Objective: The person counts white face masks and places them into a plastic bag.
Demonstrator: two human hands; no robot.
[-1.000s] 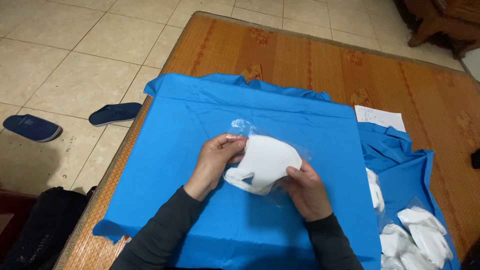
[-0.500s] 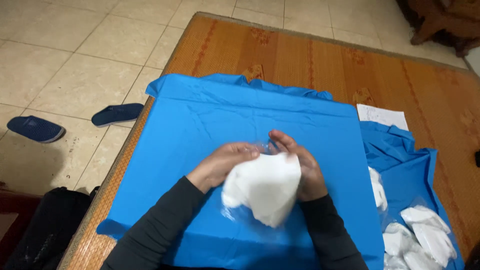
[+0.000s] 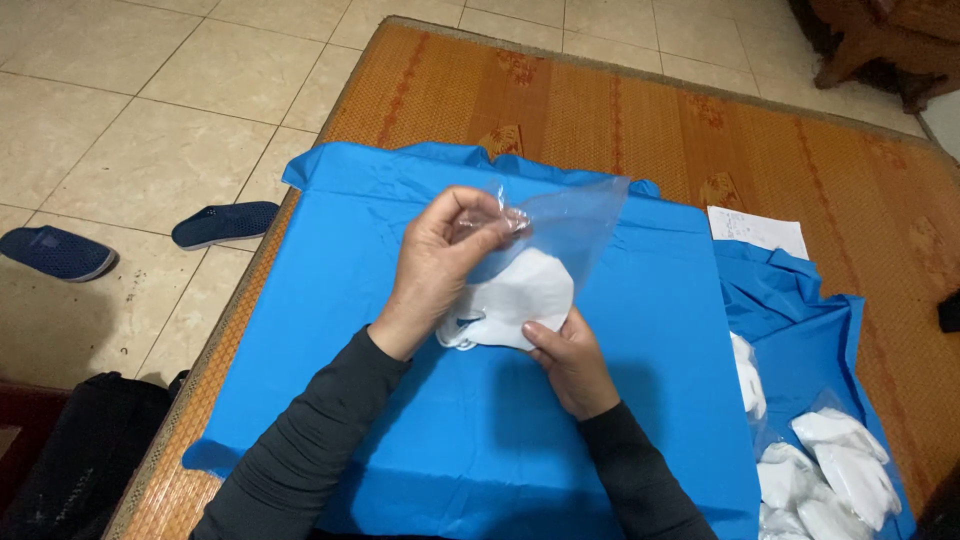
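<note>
A white cup-shaped face mask is held above the bright blue cloth sheet, half inside a clear thin plastic bag. The bag's edge is pinched by the left hand, and the mask's lower rim is gripped by the right hand. A dark mark is seen near the mask's left edge.

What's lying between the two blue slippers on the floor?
Nothing: in the head view only bare beige floor tile separates the near slipper from the far slipper.
</note>
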